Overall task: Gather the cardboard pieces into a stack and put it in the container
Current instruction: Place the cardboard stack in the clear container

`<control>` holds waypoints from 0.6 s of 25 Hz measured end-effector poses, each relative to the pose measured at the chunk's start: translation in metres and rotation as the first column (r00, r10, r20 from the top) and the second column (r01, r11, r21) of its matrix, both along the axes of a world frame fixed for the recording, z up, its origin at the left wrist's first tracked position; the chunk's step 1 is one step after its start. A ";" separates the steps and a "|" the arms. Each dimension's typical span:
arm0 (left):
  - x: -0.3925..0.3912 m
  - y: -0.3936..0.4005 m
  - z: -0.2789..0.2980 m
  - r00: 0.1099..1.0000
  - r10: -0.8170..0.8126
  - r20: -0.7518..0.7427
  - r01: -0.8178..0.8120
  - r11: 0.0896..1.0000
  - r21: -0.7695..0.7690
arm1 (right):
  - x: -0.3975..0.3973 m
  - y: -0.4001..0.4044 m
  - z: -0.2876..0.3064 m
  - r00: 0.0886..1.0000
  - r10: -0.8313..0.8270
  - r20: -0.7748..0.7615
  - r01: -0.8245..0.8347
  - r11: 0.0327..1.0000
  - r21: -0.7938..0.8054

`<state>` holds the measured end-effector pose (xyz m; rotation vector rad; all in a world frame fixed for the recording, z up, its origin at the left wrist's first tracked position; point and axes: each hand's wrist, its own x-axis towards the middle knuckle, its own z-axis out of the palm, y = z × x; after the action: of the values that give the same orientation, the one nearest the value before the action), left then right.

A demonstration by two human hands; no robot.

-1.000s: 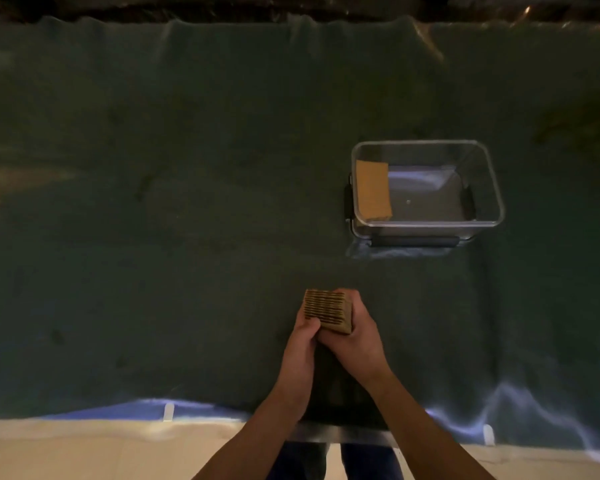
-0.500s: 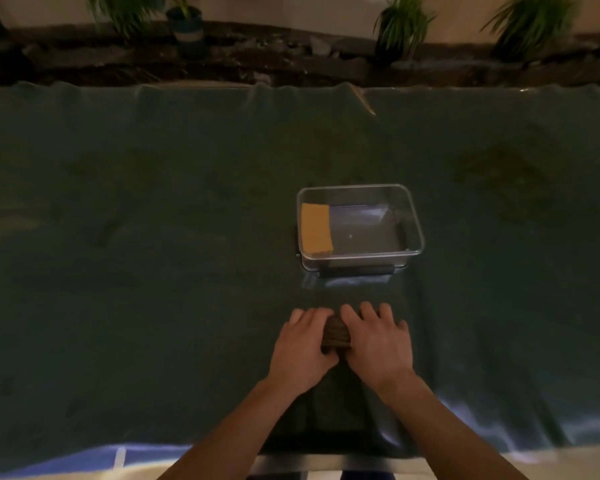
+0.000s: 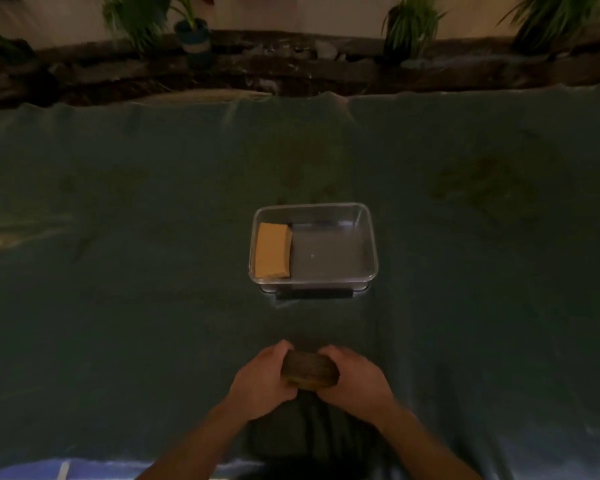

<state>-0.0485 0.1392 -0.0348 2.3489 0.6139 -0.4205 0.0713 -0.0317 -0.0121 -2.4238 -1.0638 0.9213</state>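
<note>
Cardboard stack pinched endwise, left hand and right hand fingers clamped to square edges | container at 12 o'clock, one piece inside, room alongside | tabletop cloth-covered

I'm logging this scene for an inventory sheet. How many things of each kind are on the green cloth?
Cardboard stacks: 2, one held between the left hand and right hand at, one inside the container at
Clear plastic containers: 1
Total: 3
</note>
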 end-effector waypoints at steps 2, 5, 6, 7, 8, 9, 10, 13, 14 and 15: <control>0.019 0.004 0.031 0.999 0.048 -0.015 -0.050 0.982 -0.180 | 0.031 -0.009 0.026 0.971 -0.055 -0.234 0.078 0.993 0.089; 0.055 0.019 0.089 0.958 0.285 0.038 -0.201 0.758 -0.620 | 0.079 -0.002 0.079 0.825 -0.163 -0.542 0.294 0.942 0.164; 0.068 0.023 0.106 0.928 0.370 0.044 -0.230 0.662 -0.713 | 0.090 0.003 0.094 0.730 -0.216 -0.649 0.399 0.905 0.148; 0.085 0.025 0.120 0.879 0.474 0.049 -0.257 0.559 -0.788 | 0.100 0.009 0.108 0.628 -0.256 -0.735 0.504 0.853 0.134; 0.101 0.024 0.131 0.814 0.580 0.039 -0.268 0.433 -0.861 | 0.106 0.014 0.119 0.544 -0.283 -0.790 0.592 0.797 0.123; 0.119 0.021 0.141 0.741 0.672 0.005 -0.270 0.304 -0.914 | 0.108 0.021 0.129 0.466 -0.297 -0.833 0.666 0.738 0.110; 0.135 0.018 0.150 0.676 0.735 -0.055 -0.278 0.186 -0.942 | 0.108 0.028 0.137 0.391 -0.305 -0.868 0.726 0.682 0.087; 0.174 0.008 0.163 0.536 0.805 -0.255 -0.410 -0.016 -0.912 | 0.097 0.053 0.144 0.264 -0.384 -0.885 0.844 0.536 0.019; 0.183 0.010 0.166 0.502 0.821 -0.271 -0.463 -0.010 -0.887 | 0.094 0.063 0.143 0.330 -0.443 -0.833 0.859 0.507 0.070; 0.191 0.010 0.165 0.477 0.839 -0.261 -0.514 0.025 -0.857 | 0.092 0.068 0.142 0.424 -0.506 -0.751 0.856 0.495 0.150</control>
<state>0.1420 0.1493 0.1303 0.7984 0.9985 0.1641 0.1631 0.0363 0.1299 -1.5851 0.0725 0.8412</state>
